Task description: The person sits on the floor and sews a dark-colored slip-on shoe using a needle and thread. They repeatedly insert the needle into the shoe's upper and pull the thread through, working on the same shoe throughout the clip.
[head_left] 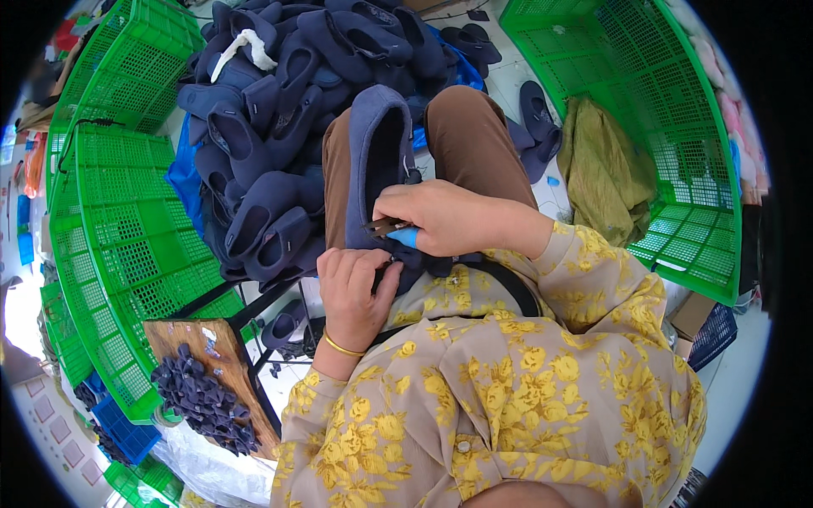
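Note:
A dark blue slipper (366, 152) lies lengthwise over my lap, its toe pointing away from me and its opening facing up. My right hand (440, 216) is closed around small dark metal thread snips (385, 227) at the slipper's near end. Something bright blue shows by the fingers; whether it is a finger cover or a handle I cannot tell. Just below, my left hand (351, 292) pinches dark fabric at the heel end of the slipper. Its fingertips are partly hidden. A small dark round piece (413, 175) sits at the slipper's right edge.
A large heap of dark blue slippers (279, 127) spreads ahead and left, over blue sheeting. Green plastic crates (127, 203) line the left; another green crate (627, 59) stands right, with olive cloth (605, 169). Small dark fabric bows (203, 394) lie on a wooden board (169, 339).

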Motion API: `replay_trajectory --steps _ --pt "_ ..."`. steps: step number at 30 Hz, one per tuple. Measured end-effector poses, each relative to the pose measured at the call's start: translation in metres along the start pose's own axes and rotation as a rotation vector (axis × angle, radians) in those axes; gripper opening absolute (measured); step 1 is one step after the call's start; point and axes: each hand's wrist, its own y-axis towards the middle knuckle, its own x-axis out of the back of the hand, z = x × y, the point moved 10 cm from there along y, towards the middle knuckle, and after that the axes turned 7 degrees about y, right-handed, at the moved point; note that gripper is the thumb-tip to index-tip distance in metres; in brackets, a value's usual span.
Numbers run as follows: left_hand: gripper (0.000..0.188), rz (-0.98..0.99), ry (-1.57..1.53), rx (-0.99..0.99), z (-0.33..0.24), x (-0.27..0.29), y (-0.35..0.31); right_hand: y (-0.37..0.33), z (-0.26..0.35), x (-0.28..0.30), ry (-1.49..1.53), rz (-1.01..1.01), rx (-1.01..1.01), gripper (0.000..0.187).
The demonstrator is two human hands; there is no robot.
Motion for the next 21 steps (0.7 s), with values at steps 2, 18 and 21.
replay_trajectory --steps 2,18,21 --pt "0.032 0.006 -0.019 0.029 0.003 0.0 -0.001 -0.003 0.01 0.0 -0.064 -0.027 0.077 0.023" --pt "0.045 -0.002 -0.025 0.072 0.009 -0.002 -0.004 -0.02 0.053 -0.006 -0.485 -0.088 0.34 0.026" --pt "0.044 -0.007 -0.032 0.07 0.009 -0.002 -0.004 -0.019 0.051 -0.011 -0.45 -0.043 0.325 0.028"
